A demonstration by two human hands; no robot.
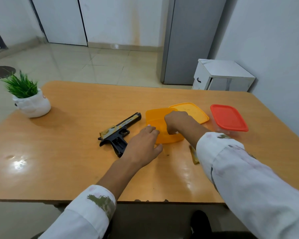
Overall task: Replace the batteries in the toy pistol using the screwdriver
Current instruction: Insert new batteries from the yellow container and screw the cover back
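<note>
on the wooden table (76,169) the open orange container (158,125) is steadied by the left hand (142,145), spread flat against its near side, while the right hand (177,122) is dipped inside, grip not discernible, and the toy pistol (118,133) is laid just left.

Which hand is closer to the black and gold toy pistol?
The left hand, lying right beside the black and gold toy pistol at its grip. The right hand is farther off, reaching into the open orange plastic container.
</note>
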